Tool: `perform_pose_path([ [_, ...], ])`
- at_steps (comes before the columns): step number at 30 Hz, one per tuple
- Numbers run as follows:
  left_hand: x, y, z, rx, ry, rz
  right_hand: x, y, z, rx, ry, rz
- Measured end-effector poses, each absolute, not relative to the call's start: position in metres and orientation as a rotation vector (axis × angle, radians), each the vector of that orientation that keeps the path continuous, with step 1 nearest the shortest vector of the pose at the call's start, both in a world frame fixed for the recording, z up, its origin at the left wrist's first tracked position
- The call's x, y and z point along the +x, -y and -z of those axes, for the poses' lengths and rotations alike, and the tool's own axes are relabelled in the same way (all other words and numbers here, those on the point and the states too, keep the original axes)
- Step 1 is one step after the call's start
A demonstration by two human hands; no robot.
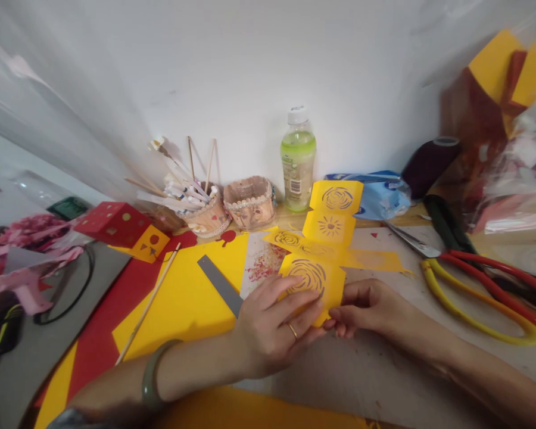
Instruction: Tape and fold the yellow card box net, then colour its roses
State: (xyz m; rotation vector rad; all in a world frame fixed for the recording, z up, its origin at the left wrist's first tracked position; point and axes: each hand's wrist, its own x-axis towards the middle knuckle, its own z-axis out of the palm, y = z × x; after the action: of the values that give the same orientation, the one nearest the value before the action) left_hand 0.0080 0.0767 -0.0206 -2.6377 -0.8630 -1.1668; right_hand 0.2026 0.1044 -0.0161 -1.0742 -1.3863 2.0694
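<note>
A yellow paper cutout (329,226), shaped like an unfolded box with swirl and sun patterns cut through its panels, is raised in front of me. My left hand (279,319) holds its nearest panel, with the fingers spread over the swirl and the thumb side hidden. At that panel's lower right corner, my right hand (361,307) pinches the edge between thumb and fingers. Behind my left hand a grey ruler (218,283) lies on yellow paper sheets (183,298). Folds and side tabs show along the cutout.
Red-handled scissors (482,265) and a yellow-handled tool (473,319) lie at right. A bottle (298,161), a cup of pens (205,211) and another cup (250,202) stand along the wall. A red box (116,224), wooden stick (149,301) and pink glue gun (24,286) are left.
</note>
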Motion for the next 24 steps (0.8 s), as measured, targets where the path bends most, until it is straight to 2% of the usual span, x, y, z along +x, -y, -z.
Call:
perform_pose_path([
  [24, 0.0082, -0.0776, 0.03, -2.579, 0.793, 1.121, 0.1981, -0.1029, 0.0197, -1.153, 1.424, -1.984],
])
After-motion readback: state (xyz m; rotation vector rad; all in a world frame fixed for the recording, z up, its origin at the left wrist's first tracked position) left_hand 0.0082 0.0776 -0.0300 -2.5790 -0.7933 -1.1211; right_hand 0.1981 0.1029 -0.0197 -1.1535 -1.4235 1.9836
